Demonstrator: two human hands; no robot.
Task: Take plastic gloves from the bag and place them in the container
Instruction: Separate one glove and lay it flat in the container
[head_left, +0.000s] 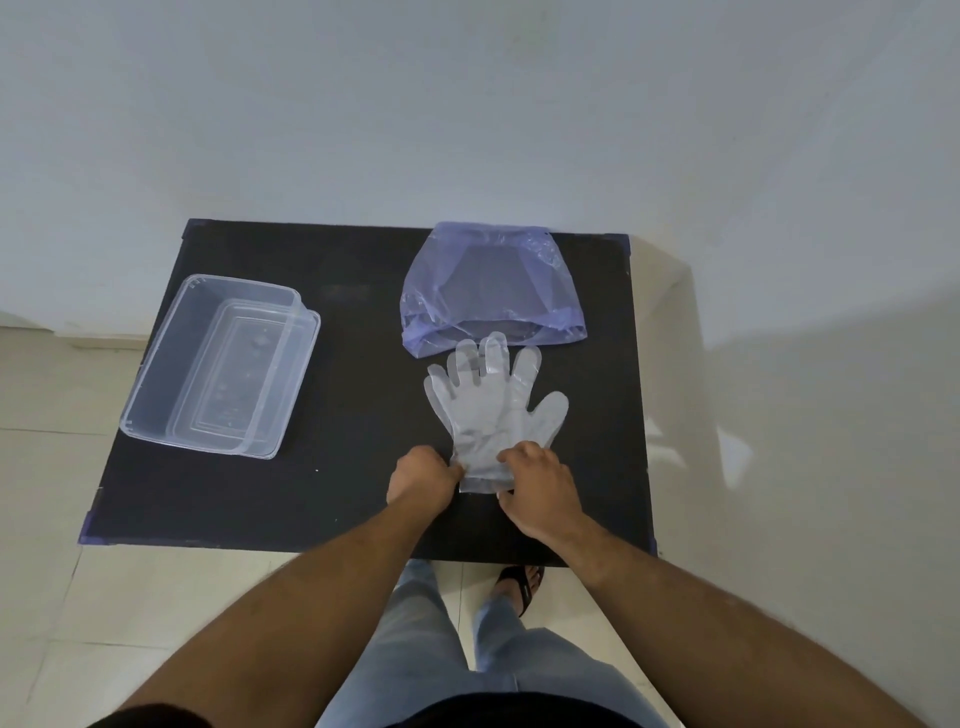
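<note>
Two hands, left (423, 478) and right (540, 491), palms down, each pinching the cuff of the gloves (491, 415) flat on the table (363, 415). One bag (491, 288) just beyond; one empty container (221, 364) well left; glove count unclear.

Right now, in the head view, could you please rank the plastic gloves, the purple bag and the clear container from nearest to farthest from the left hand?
1. Plastic gloves: touching the left hand at the cuff.
2. Clear container: far left of the table.
3. Purple bag: beyond the gloves, at the table's far edge.
</note>
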